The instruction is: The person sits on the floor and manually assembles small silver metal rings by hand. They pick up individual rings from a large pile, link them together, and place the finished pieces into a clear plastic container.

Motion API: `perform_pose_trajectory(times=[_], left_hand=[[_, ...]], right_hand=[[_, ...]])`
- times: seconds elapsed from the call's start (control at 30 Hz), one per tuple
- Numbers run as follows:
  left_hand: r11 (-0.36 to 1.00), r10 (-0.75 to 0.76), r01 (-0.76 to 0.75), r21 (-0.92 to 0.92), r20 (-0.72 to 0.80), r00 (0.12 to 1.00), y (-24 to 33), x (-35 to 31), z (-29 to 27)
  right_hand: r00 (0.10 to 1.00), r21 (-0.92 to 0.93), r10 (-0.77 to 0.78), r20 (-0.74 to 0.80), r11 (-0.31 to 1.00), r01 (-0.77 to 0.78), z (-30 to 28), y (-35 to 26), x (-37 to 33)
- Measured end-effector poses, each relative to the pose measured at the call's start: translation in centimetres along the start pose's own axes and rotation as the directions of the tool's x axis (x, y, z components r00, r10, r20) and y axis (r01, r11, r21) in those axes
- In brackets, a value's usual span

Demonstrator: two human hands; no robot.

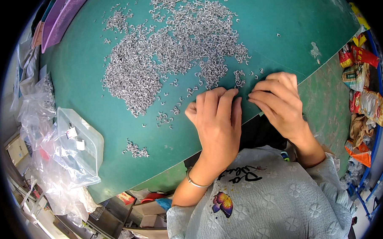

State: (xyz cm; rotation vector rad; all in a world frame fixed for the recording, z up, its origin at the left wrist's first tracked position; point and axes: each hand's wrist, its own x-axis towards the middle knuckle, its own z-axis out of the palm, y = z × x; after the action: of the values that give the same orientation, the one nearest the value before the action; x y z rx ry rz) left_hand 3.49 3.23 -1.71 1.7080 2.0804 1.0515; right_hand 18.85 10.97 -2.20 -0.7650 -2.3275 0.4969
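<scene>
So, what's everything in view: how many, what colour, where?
Tabletop: one, green, centre
C-shaped metal pieces: uncountable, silver-grey, spread over tabletop
Plastic basket: one, purple, upper left
Plastic box: one, clear, tabletop's left side
Plastic bags: several, clear, left of box
Packets: several, red, yellow and more, right
Rack bars: several, blue, far right
Clutter: uncountable, mixed, lower left
Bracelet: one, silver, left wrist
Shirt: one, pale grey, bottom
Left hand: one, bare, tabletop's near edge
Right hand: one, bare, right of that
</scene>
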Motion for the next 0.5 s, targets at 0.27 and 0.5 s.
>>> perform_pose_trajectory(times=[0.27, 0.5], left_hand=[[0.999, 0.021, -0.021, -0.030, 0.007, 1.000, 0.1, -0.1, -0.1], [0.994, 0.108, -0.107, -0.026, 0.048, 0.993, 0.5, -0.5, 0.9]], right_hand=[[0.998, 0.025, 0.055, -0.021, 0.998, -0.054, -0.5, 0.3, -0.1], [0.981, -0.180, 0.164, -0.107, 0.967, -0.181, -0.4, 0.6, 1.2]])
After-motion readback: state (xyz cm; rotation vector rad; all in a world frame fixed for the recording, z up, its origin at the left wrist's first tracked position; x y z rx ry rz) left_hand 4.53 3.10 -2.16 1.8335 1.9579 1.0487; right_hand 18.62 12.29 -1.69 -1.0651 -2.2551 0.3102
